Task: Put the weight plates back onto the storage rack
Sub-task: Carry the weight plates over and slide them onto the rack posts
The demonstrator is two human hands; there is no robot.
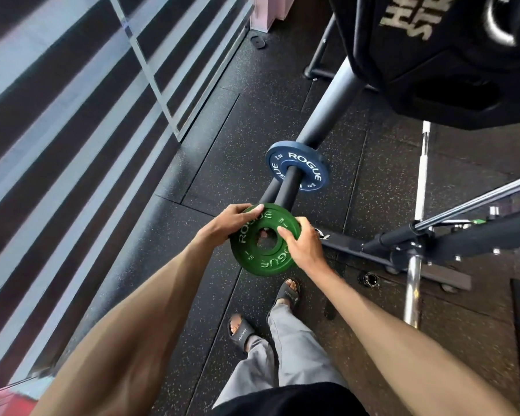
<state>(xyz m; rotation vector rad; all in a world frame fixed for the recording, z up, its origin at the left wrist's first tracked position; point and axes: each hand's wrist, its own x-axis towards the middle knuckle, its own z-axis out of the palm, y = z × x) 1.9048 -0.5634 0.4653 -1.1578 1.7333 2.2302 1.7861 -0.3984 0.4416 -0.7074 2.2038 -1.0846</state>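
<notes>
I hold a small green ROGUE weight plate (263,241) in both hands at the near end of a dark storage peg (318,124). My left hand (228,224) grips its upper left rim. My right hand (302,243) grips its right side, thumb near the centre hole. The plate's hole sits just short of the peg's tip. A small blue ROGUE plate (297,165) is threaded on the peg a little farther up. A large black plate (451,55) hangs at the peg's far end, top right.
Black speckled rubber flooring (222,145) lies below. A rack base (403,250) with a chrome barbell (412,289) stands to the right. A striped glass wall (72,115) runs along the left. My sandalled feet (264,313) are beneath the plate.
</notes>
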